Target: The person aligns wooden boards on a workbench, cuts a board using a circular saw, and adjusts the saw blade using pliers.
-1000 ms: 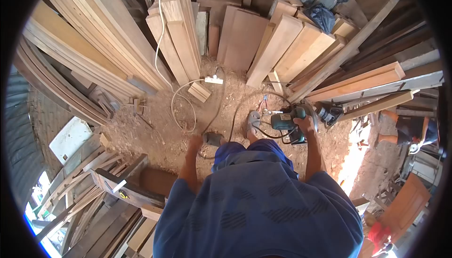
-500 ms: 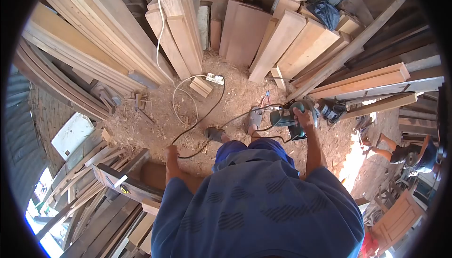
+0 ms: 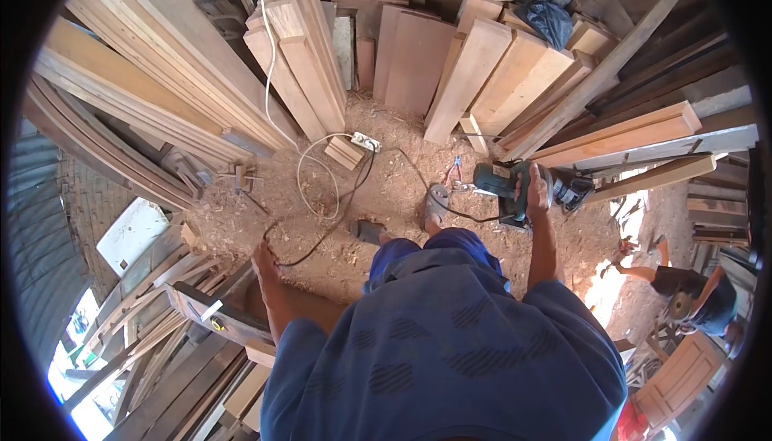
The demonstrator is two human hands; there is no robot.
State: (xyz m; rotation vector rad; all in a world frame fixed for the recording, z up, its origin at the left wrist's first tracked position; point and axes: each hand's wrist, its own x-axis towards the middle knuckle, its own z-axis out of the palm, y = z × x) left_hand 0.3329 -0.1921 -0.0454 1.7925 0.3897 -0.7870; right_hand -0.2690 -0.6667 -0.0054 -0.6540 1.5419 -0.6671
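Observation:
My right hand (image 3: 538, 193) is closed around the handle of a green-and-black circular saw (image 3: 500, 182), held to the right of my feet. Its dark power cord (image 3: 418, 174) runs left past my right foot toward a white power strip (image 3: 367, 142) on the floor. On the left, my left hand (image 3: 264, 259) is closed on a loop of black cable (image 3: 322, 238); the fingers are partly hidden. Red-and-blue pliers (image 3: 457, 169) lie on the ground near my right sandal (image 3: 437, 200). Beside the power strip rests a small wood block (image 3: 344, 153).
Stacked boards (image 3: 474, 79) lean along the back and both sides. A black power tool (image 3: 572, 190) stands right of the saw. A wooden bench (image 3: 225, 316) and scrap timber are at lower left. Another person (image 3: 700, 296) works at far right. Shavings cover the floor (image 3: 394, 119).
My left hand has moved left and slightly down, drawing the black cable into a loop. The saw has turned and risen slightly in my right hand. The other person has shifted.

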